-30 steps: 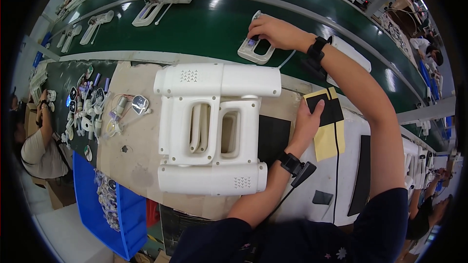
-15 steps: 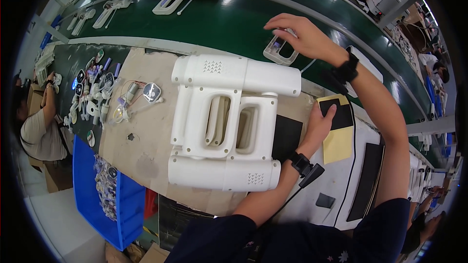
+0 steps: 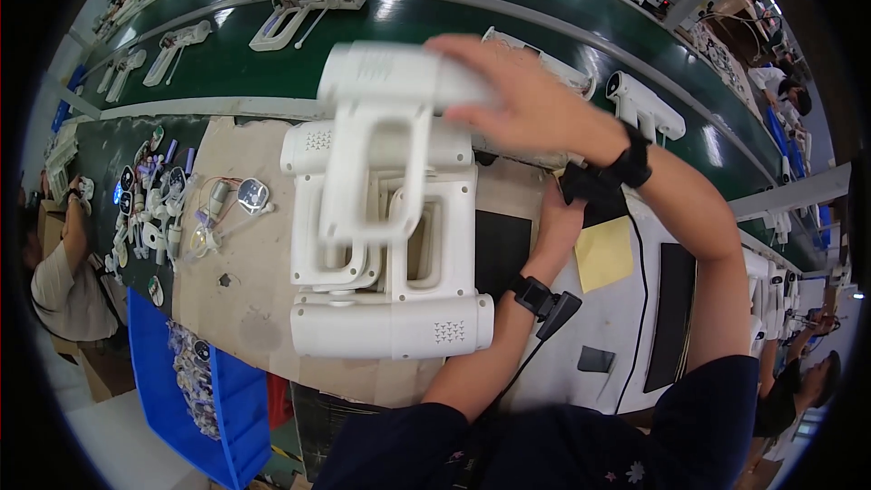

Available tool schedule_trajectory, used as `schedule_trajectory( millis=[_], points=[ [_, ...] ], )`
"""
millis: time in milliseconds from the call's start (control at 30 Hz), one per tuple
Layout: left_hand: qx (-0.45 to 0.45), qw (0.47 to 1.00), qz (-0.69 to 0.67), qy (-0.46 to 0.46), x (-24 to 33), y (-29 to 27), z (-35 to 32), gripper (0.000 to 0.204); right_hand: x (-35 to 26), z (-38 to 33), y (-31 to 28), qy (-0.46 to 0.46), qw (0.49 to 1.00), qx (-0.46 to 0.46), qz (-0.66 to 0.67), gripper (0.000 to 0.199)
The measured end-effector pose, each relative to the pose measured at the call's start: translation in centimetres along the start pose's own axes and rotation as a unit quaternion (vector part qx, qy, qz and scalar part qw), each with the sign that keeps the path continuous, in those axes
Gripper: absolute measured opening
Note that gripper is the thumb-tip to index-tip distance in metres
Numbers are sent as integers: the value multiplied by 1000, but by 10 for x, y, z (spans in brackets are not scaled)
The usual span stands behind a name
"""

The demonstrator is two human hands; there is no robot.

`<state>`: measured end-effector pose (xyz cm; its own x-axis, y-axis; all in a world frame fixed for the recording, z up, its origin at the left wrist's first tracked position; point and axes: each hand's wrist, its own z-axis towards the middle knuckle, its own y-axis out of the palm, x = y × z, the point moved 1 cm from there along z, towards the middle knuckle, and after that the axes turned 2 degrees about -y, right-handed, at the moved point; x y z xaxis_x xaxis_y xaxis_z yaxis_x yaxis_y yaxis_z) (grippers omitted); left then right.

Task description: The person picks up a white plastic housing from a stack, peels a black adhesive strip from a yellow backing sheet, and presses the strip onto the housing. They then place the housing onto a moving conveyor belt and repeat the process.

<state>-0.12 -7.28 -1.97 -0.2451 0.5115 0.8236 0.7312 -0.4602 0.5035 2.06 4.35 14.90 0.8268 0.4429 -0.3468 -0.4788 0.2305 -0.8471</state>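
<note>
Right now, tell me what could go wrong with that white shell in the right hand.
Gripped near one end, the white shell might twist out of the right hand's fingers. It could knock the stacked shells beneath. If those slide left, they may push the loose wired parts.

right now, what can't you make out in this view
In the head view:
Lifted white housing: grille detail smeared by motion blur.
Stacked housings: partly hidden behind the lifted one.
Left hand: fingertips hidden by black material.
Small parts in blue bin: too small, jumbled to separate.
</note>
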Motion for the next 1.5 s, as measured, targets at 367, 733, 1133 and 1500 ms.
schedule_trajectory(
  millis=[367, 733, 1133, 1500],
  points=[
    [-17, 1000, 22, 15, 30, 7, -13, 31, 183, -97, -53, 203, 966, -99, -128, 61],
    [-28, 999, -24, -21, 33, 6, -16, 29, 198, -106, -32, 224, 964, -103, -99, 66],
    [-35, 998, -39, -29, 32, 11, -14, 29, 250, -114, -27, 408, 904, 37, -121, 59],
    [-35, 998, -40, -26, 32, 6, -15, 27, 267, -119, -18, 455, 870, -10, -191, 62]
  ],
)
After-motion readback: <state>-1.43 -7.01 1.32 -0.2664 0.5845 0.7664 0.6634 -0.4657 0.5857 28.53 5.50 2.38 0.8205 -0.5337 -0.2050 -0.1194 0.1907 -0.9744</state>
